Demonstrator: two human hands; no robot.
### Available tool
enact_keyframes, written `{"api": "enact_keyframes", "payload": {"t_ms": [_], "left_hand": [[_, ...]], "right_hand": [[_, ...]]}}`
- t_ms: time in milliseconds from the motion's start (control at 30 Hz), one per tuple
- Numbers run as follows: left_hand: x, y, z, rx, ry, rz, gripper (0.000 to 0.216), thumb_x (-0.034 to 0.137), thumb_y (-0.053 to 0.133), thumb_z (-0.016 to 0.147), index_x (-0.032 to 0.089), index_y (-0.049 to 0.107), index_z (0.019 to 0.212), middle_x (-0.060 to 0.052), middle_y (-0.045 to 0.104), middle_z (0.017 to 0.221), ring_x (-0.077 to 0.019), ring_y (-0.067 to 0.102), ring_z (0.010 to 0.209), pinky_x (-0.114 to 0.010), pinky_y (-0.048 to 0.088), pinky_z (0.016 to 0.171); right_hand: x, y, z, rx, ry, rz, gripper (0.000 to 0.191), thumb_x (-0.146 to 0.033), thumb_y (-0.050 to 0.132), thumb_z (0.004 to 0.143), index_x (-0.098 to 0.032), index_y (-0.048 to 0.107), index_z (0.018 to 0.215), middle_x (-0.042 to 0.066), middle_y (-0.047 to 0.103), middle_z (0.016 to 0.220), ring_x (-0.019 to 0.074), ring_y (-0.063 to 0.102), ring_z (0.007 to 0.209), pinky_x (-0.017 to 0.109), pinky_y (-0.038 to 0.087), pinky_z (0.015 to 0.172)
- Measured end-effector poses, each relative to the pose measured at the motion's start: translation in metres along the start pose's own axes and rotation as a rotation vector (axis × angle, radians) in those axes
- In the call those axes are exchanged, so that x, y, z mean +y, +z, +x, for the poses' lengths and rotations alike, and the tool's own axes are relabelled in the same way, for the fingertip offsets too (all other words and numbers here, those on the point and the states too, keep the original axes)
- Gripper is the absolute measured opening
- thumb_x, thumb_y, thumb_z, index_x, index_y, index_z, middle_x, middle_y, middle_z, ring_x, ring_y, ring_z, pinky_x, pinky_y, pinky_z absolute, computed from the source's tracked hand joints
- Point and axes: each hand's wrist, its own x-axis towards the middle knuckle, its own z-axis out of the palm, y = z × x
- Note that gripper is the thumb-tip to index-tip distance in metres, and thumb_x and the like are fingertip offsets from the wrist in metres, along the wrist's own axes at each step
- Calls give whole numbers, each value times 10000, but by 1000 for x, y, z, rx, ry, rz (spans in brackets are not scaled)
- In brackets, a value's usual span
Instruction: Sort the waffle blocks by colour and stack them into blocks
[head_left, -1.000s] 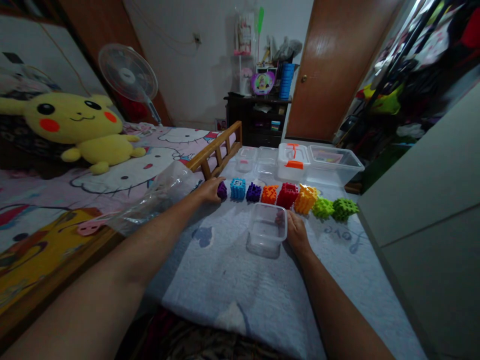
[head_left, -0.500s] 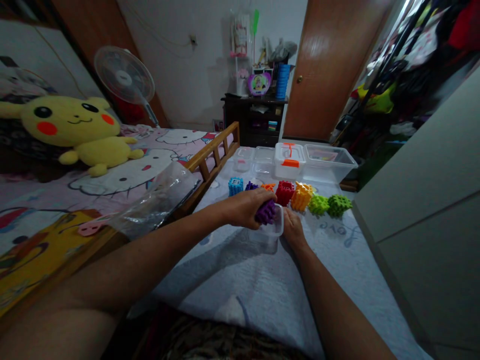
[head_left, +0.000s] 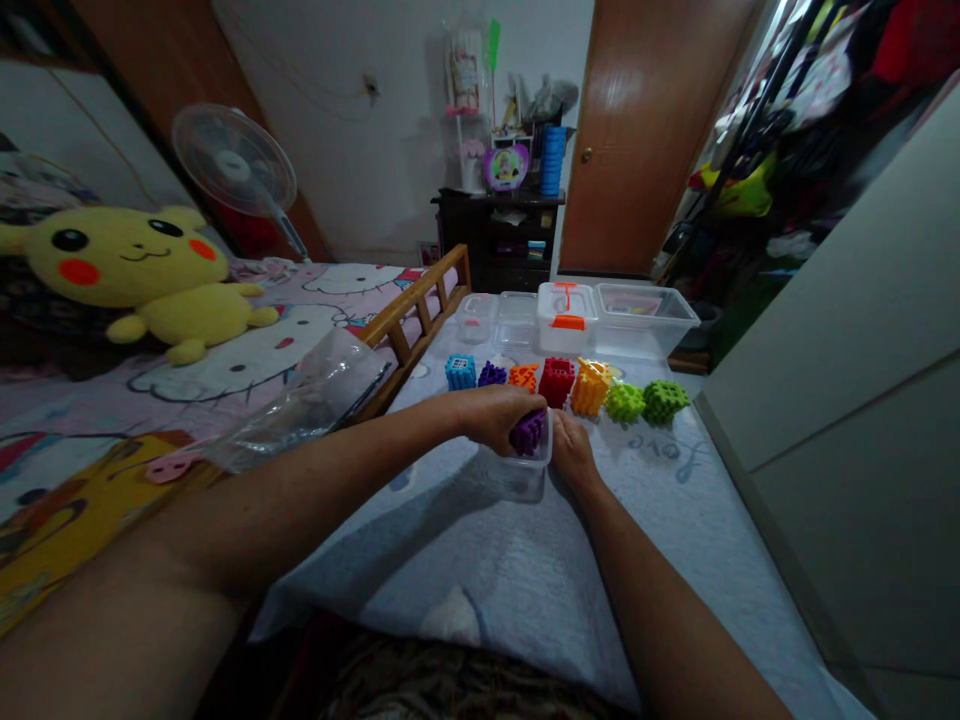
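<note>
My left hand (head_left: 501,418) is closed around a bundle of purple plastic building blocks (head_left: 529,434), which sits at the mouth of a small clear plastic container (head_left: 525,486). At the container's right side, my right hand (head_left: 572,448) grips its wall, with the fingertips partly hidden. Just beyond my hands stands a row of block bundles: blue (head_left: 460,372), dark purple (head_left: 492,374), orange (head_left: 523,377), red (head_left: 557,381), yellow-orange (head_left: 591,387), lime green (head_left: 625,402) and darker green (head_left: 665,402).
Behind the row are a clear box with orange latches (head_left: 568,318), a long clear bin (head_left: 645,320) and smaller clear containers (head_left: 517,322). A wooden rail (head_left: 412,325) and a plastic bag (head_left: 300,400) lie left. A white cabinet (head_left: 840,400) bounds the right.
My left hand has lowered the purple block bundle deeper into the container's mouth. The view has shifted slightly, so everything sits a little further left.
</note>
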Motion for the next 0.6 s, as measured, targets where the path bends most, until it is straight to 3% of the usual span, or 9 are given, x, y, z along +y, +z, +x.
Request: {"api": "enact_keyframes", "payload": {"t_ms": [333,467,600], "left_hand": [[-6,11,3,-44,39,-71,455,220,770,692,202,589,1108,-63,709,1078,-224,670,929,-290,501,811],[-4,19,6,-45,86,-2,485,233,761,742,170,568,1183,-122,671,1201,-258,653,1056,-320,497,905],[-2,24,10,-92,108,126,457,234,730,781,138,573,1199,-153,662,1197,-264,649,1047,-323,499,904]], "right_hand": [[-3,0,-1,-11,2,7,443,-531,398,927,-202,609,717,26,625,685,189,559,670,304,416,647],[-1,0,-1,-11,-9,11,418,-516,405,930,-215,593,708,23,620,685,188,555,663,302,413,641],[2,0,0,-26,-16,11,407,-502,412,936,-222,580,693,21,600,663,186,542,647,295,403,609]]}}
